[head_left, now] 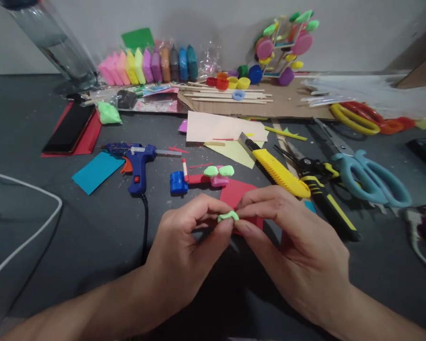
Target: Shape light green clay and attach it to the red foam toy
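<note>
Between my fingertips is a small piece of light green modelling clay (228, 216), bent into a curved strip. My left hand (193, 237) pinches it from the left with thumb and fingers. From the other side my right hand (287, 237) grips it too, its thumb against the clay's edge. Under the hands lies a red paper sheet (236, 191). Just beyond sits a small craft piece with a blue roll (178, 182), a red strip (199, 179) and a pink clay part (220, 177) topped by two green clay ovals (226, 170).
A blue glue gun (138, 161) lies left with its cord toward me. Right are a yellow utility knife (280, 171), pliers (323, 199) and blue-handled scissors (372, 180). Clay packets (149, 66), wooden sticks (230, 94) and a decorated stick frame (280, 47) stand at the back.
</note>
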Demonstrator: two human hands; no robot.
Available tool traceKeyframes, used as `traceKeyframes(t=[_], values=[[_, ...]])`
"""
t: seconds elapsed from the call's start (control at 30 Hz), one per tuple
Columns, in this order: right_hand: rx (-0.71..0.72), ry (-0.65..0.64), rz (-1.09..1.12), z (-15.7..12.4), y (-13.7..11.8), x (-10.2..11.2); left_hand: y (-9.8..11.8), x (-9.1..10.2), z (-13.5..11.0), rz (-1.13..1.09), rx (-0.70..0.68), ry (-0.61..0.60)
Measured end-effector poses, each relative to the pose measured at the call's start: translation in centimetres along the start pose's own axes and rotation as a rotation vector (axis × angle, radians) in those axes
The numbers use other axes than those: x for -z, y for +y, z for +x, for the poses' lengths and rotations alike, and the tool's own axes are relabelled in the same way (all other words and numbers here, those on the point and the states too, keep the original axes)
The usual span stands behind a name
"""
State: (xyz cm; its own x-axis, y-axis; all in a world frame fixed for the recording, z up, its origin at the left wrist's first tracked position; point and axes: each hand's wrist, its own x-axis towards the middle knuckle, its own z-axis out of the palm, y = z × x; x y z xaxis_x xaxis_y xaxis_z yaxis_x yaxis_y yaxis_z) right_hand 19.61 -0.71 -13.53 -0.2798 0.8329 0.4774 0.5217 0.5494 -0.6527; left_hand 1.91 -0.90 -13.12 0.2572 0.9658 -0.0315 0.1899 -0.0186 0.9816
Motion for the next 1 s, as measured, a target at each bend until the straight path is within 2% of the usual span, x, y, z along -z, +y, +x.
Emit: traceKeyframes(t=[0.13,0.23,0.43,0.57,0.83,1.0], values=[[0.005,0.004,-0.026,-0.11,-0.13,-0.12,-0.28,-0.07,-0.13,0.124,-0.03,0.0],[0.015,-0.002,-0.046,-0.02,-0.16,-0.19,-0.38,-0.11,-0.09,0.131,-0.03,-0.002],[0.031,0.029,-0.08,-0.16,-0.13,0.05,-0.12,-0.12,0.37,-0.012,0.017,0.017],[0.071,-0.002,-0.072,-0.39,-0.24,0.29,0.0,-0.08,0.57,-0.121,0.064,0.007],[0.066,0.001,-0.07,-0.22,-0.11,0.26,0.17,0.01,0.56,-0.176,0.08,-0.003],[0.035,-0.005,-0.031,-0.27,0.1,0.34,0.51,-0.07,0.55,-0.3,0.198,0.008]])
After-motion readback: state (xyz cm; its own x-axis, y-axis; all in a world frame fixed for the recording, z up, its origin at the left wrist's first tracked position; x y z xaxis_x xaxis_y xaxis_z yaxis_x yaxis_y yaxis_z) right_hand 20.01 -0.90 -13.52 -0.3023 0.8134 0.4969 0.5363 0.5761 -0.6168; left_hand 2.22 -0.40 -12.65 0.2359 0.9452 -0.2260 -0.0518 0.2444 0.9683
